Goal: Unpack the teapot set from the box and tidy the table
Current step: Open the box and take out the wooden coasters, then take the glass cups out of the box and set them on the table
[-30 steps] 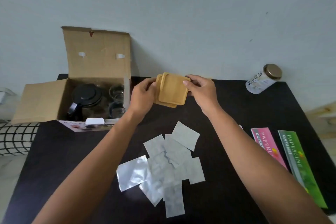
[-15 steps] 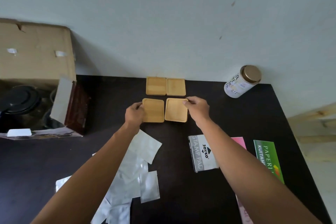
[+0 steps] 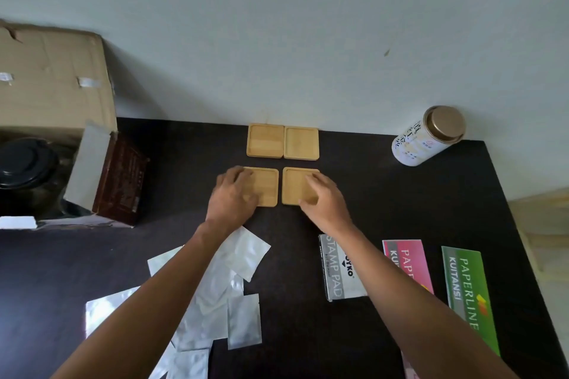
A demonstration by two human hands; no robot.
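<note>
Several square bamboo coasters lie in a two-by-two grid on the black table [image 3: 400,194]. The far left coaster [image 3: 265,140] and far right coaster [image 3: 301,143] touch each other near the wall. My left hand [image 3: 234,194] rests on the near left coaster [image 3: 268,186], fingers loosely bent over it. Over the near right coaster [image 3: 294,184] lies my right hand [image 3: 323,198]. An open cardboard box [image 3: 55,77] stands at the left edge, with the black-lidded teapot [image 3: 24,163] still inside.
Several crumpled clear plastic wrappers [image 3: 215,295] lie near the front left. A white tin with a bronze lid [image 3: 428,135] stands at the back right. A stamp pad box [image 3: 338,268], a pink booklet [image 3: 406,258] and a green booklet [image 3: 465,292] lie at the right.
I held the coaster stack in the air a second ago; the coasters now lie flat in a grid. Both hands moved from the near coasters' outer edges onto their tops.
</note>
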